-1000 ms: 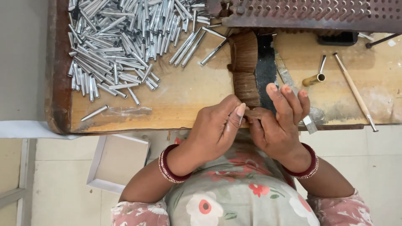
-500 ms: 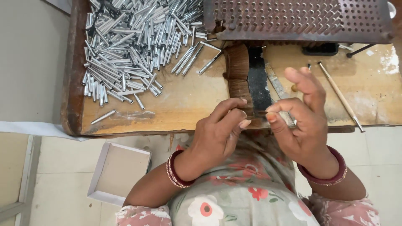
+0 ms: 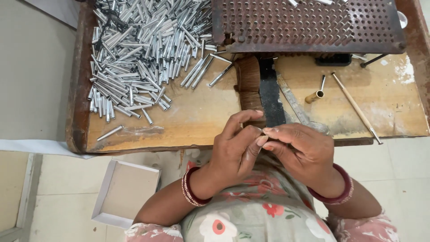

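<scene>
— What are the hands doing?

— Both meet at the bench's [image 3: 188, 130] near edge. The left hand [image 3: 235, 150] is curled, fingertips pinched against those of the right hand [image 3: 300, 150], also pinched; whatever sits between them is too small to tell.

— And the brown hair bundle [image 3: 248, 87]?

— Just beyond the fingers, lying mid-bench beside a black strip [image 3: 270, 96]. Metal tubes [image 3: 143, 49] are heaped toward the far left corner, a perforated plate [image 3: 304, 22] along the far edge.
</scene>
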